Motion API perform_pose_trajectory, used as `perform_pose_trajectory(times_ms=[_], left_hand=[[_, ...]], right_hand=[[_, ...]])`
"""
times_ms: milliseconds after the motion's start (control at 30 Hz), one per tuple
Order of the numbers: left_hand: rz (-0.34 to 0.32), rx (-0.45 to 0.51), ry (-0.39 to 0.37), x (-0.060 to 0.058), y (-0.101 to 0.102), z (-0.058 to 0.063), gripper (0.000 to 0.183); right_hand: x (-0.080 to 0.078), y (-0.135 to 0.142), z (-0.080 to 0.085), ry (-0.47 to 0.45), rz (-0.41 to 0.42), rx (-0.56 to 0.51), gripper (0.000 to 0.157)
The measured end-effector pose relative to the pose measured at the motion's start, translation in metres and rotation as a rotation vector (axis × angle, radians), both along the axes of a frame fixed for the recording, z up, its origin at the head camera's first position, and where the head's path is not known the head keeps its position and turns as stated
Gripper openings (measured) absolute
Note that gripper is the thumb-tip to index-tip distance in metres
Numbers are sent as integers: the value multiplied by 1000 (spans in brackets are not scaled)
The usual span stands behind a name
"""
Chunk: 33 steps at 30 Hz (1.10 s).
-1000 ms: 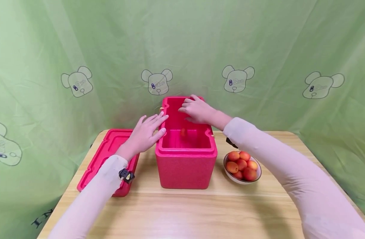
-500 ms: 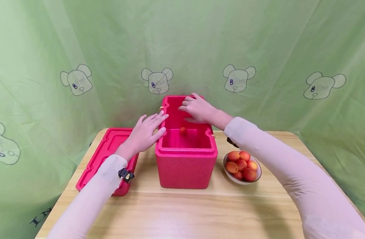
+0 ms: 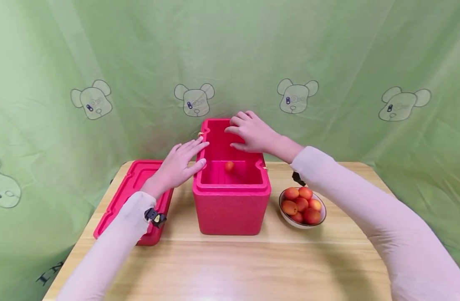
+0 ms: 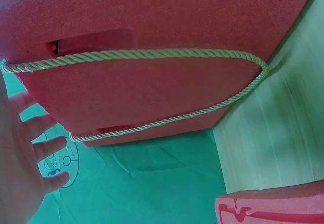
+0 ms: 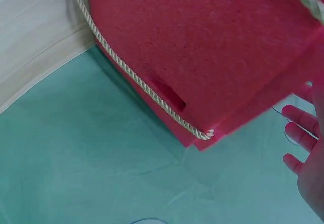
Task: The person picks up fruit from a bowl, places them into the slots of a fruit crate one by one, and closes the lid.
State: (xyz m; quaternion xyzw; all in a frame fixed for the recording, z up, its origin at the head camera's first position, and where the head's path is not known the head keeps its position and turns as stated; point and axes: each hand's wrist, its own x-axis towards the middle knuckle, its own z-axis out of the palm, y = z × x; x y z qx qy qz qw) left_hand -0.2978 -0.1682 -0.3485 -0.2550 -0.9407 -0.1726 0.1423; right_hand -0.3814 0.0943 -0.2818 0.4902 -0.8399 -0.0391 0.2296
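Observation:
A red foam box (image 3: 231, 213) stands lidless at the middle of the wooden table. One orange-red apricot (image 3: 229, 166) lies inside it on the floor. My left hand (image 3: 177, 165) rests on the box's left rim, its fingers spread and fairly straight. Over the far right of the box's mouth hovers my right hand (image 3: 254, 133), fingers loosely bent around nothing. To the right, a white dark-rimmed bowl (image 3: 300, 226) holds several more apricots (image 3: 301, 204). A twisted cord (image 4: 152, 54) runs along the box's side in the left wrist view.
The red foam lid (image 3: 139, 177) lies on the table (image 3: 230, 267) left of the box, partly beneath my left forearm. Behind the table hangs a green curtain (image 3: 237, 54) with printed bear heads. My right forearm passes above and behind the bowl.
One second ago the apricot in the box was a blur; now it sits distinct on the floor. My right hand has risen slightly and drawn right. My left hand has stayed on the rim.

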Motion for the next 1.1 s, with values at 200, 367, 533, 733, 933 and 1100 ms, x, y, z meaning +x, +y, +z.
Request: perform_pose_trajectory(times_ms=[200,367,533,733,933,1100], left_hand=[[-19,0,-3,-1,1,1,61],[-22,-9,-12,1,1,1,61],[-23,-13,-16,3,1,2,61],[-32,7,-7,3,1,2,62],[-46,12,7,3,-1,2,61],[-53,17,-9,4,1,1,62]], right_hand=[[19,31,6,-6,24,-96,40],[33,70,0,22,24,-162,37],[46,112,-20,-4,-9,-190,35],[60,151,-49,-63,-65,-191,35],[70,173,-75,-113,-95,-178,35],[76,193,-91,-133,-132,-159,36]])
